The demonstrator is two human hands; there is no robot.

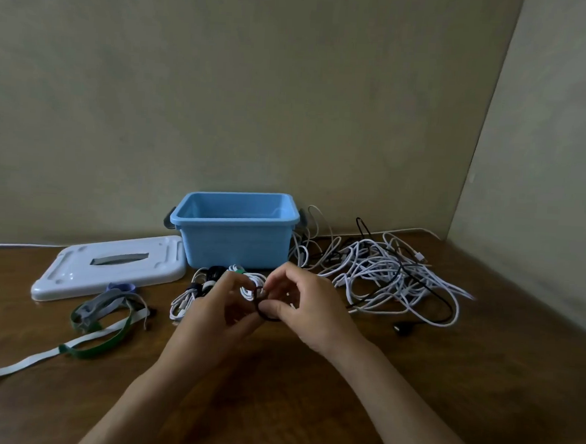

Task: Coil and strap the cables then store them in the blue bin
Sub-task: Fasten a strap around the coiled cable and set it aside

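Hands: two; left hand [215, 315] and right hand [308, 312] pinching one black cable [264, 314].
Straps [101, 325]: several, table's left edge.
Blue bin [237, 232]: one, back edge.
Lid [110, 267]: one.

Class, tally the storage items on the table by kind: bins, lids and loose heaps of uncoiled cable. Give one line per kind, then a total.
Blue bin: 1
White lid: 1
Heap of uncoiled cables: 1
Total: 3

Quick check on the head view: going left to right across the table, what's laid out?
Loose straps → white lid → strapped cable coils → blue bin → tangled cable pile.
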